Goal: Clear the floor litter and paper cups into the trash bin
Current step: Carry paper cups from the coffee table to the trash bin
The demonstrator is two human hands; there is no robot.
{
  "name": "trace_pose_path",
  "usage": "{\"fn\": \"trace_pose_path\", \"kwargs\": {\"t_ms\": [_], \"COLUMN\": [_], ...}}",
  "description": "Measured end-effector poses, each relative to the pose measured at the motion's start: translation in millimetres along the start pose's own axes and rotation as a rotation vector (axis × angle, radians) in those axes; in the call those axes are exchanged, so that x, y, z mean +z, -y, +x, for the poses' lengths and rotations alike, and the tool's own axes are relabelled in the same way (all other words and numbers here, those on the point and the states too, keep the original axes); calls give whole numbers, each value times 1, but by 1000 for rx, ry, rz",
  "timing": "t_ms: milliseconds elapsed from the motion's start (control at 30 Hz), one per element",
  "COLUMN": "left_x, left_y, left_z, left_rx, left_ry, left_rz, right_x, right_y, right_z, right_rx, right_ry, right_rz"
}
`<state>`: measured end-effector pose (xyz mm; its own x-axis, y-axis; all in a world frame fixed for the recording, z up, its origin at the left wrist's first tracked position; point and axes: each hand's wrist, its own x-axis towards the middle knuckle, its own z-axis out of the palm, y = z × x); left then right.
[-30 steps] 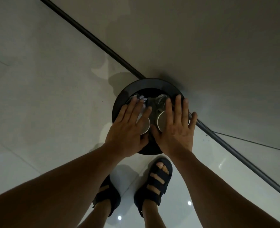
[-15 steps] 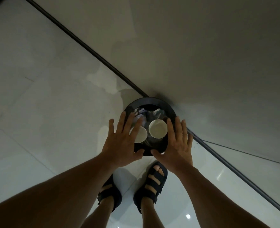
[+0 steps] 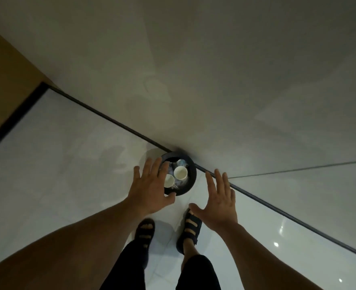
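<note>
A round black trash bin stands on the pale floor against the wall. Inside it two white paper cups stand upright, one beside the other, on crumpled litter. My left hand hovers above the bin's left rim with fingers spread and holds nothing. My right hand is spread flat to the right of the bin, apart from it, also holding nothing.
A grey wall meets the glossy tiled floor along a dark skirting line. A brown wooden panel stands at the far left. My feet in dark sandals stand just before the bin.
Both hands have lifted off the cups in the bin and drawn back and apart. The view has risen, so the bin looks smaller and farther away.
</note>
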<state>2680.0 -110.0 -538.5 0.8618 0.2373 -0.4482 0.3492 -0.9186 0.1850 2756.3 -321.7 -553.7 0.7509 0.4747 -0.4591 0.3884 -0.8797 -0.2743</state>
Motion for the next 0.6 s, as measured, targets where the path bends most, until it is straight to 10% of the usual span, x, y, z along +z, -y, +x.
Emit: {"fn": "trace_pose_path", "kwargs": {"t_ms": [600], "left_x": [-133], "left_y": [-166], "left_z": [-170], "left_rx": [738], "left_ry": [7], "left_rz": [410], "right_x": [-79], "right_y": [24], "right_z": [-331], "right_rx": [630], "right_ry": [-325], "right_rz": [200]}}
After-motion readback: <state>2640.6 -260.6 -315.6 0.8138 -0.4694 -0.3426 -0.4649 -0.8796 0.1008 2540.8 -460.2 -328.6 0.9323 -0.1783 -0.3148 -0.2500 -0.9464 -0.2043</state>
